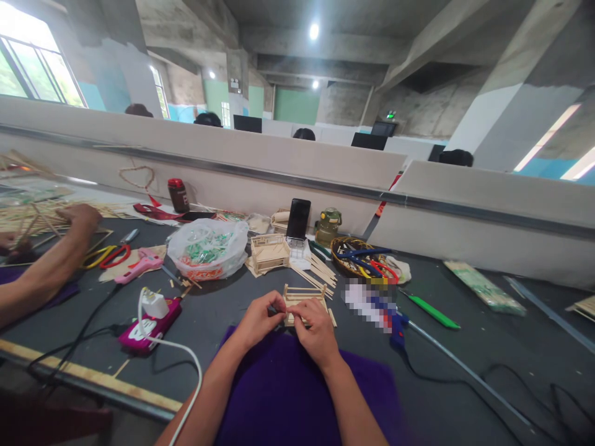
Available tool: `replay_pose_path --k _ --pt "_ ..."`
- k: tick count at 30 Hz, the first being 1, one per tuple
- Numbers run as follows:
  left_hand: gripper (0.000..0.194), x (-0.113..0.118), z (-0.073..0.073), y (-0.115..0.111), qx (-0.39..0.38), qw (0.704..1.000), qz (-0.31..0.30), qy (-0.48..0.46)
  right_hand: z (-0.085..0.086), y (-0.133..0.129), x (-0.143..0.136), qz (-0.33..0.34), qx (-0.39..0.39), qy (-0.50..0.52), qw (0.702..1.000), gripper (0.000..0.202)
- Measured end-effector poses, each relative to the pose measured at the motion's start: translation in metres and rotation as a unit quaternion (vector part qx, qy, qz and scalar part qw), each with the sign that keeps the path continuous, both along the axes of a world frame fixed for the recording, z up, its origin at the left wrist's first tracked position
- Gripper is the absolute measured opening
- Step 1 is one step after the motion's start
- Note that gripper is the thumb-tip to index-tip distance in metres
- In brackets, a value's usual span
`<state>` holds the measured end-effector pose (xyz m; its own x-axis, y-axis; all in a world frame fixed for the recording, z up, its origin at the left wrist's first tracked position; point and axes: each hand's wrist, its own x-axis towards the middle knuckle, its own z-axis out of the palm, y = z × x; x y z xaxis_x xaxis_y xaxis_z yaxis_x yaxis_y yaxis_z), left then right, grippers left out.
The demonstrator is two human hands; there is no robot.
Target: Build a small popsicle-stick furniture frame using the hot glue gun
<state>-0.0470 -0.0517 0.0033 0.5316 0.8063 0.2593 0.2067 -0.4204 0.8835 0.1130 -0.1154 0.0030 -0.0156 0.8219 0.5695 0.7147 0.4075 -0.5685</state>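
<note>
Purple cloth (279, 396) lies before a small stick frame (304, 296). At the frame's near side a person's left hand (261, 319) and right hand (318, 329) meet, fingers bent, any grip unclear. The frame has rails but seems unfinished; behind it, loose sticks (321, 267) and another stick model (270, 253).

Small wooden frame (301, 295) stood upright, partly hidden

Built of thin, pale sticks, it had short posts rising at its far corners and slender rails running across between them. It sat on the dark bench (437, 266), directly beyond the left hand (261, 319) and the right hand (316, 328), whose fingers covered much of its near side, leaving that part unreadable
</note>
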Motion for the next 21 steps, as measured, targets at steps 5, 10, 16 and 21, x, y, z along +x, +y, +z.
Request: replay_pose_path --k 5,10,16,21 --pt "0.006 0.0005 0.0001 -0.0002 0.002 1.000 0.004 0.003 -0.0010 0.0008 -0.0002 0.000 0.001 0.005 1.000 0.027" --pt "0.006 0.0007 0.0005 -0.0003 -0.001 1.000 0.001 0.002 -0.0006 0.0012 -0.0003 0.005 0.001 0.004 1.000 0.028" --pt "0.008 0.0005 -0.0008 -0.0005 0.007 1.000 0.006 0.007 -0.0002 0.0002 -0.0008 0.005 -0.002 0.004 1.000 0.029" --pt "0.008 0.0006 -0.0003 -0.0021 0.004 1.000 0.013 0.020 -0.0008 0.0006 -0.0006 0.009 -0.001 0.012 1.000 0.028"
